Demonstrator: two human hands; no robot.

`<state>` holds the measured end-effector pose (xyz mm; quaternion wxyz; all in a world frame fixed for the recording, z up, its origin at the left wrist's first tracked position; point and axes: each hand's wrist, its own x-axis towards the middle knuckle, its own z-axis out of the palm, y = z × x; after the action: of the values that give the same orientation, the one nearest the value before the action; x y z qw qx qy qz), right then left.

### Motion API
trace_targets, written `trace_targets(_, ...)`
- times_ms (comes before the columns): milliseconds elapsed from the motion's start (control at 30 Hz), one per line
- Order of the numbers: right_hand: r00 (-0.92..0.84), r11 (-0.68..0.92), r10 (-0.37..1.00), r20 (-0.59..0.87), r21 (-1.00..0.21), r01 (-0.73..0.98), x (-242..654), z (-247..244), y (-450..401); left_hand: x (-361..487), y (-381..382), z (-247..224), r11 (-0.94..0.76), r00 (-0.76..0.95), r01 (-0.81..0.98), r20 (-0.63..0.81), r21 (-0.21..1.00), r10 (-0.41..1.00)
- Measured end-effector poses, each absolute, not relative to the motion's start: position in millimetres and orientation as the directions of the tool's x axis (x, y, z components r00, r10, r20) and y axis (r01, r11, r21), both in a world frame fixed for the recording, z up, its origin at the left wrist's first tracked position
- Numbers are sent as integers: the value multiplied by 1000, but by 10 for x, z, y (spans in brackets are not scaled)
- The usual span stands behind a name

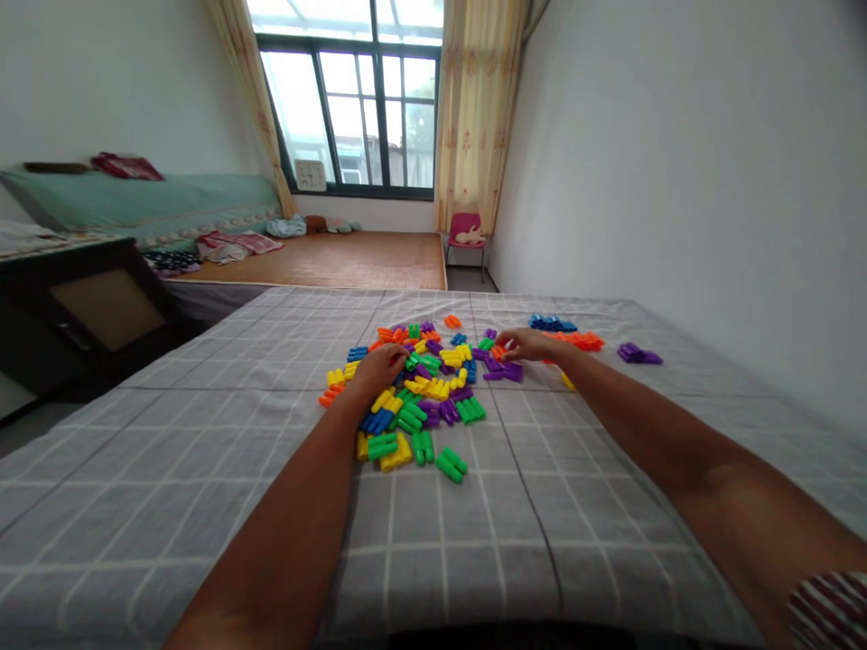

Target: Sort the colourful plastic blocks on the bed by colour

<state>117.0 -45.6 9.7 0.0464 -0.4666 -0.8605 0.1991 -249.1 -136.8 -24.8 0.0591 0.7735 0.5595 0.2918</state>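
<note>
A mixed pile of plastic toy blocks [433,388], shaped like joined tubes in green, yellow, purple, blue and orange, lies on a grey checked cloth. Over the pile's left part is my left hand [385,363], its fingers curled beside a green block [421,363]; whether they hold anything is hidden. At the pile's right edge, my right hand [525,345] has thumb and fingers closed around an orange block [499,352]. Purple blocks [503,370] lie just below those fingertips. Near my right wrist are a group of orange blocks [579,340] and a partly hidden yellow block [567,383].
Blue blocks [552,322] and purple blocks [638,354] lie in separate groups on the right. One orange block [452,321] sits alone behind the pile. A white wall [711,162] runs along the right. Beyond are a bed [352,257] and a pink chair [466,226].
</note>
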Motion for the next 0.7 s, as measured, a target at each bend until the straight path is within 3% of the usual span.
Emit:
trace_targets(100, -527, 466, 850, -20, -439, 768, 1386, 265, -378, -2500, -1362, -258, -367, 201, 829, 388, 421, 899)
trace_targets(200, -354, 346, 933, 70, -455, 821, 1820, 470, -236, -2498, -1366, -245, -362, 203, 828, 374, 428, 905)
trace_targets(333, -188, 185, 982, 28, -377, 908, 2384, 552, -135, -2489, -1373, -220, -332, 185, 838, 349, 432, 919)
trace_targets(467, -199, 174, 979, -51, -304, 937, 2616, 431, -157, -2495, -1363, -238, -345, 194, 840, 362, 419, 912)
trace_targets(700, -274, 252, 961, -44, -273, 928, 2564, 288, -133, -2510, -1352, -270, -356, 194, 842, 387, 405, 901)
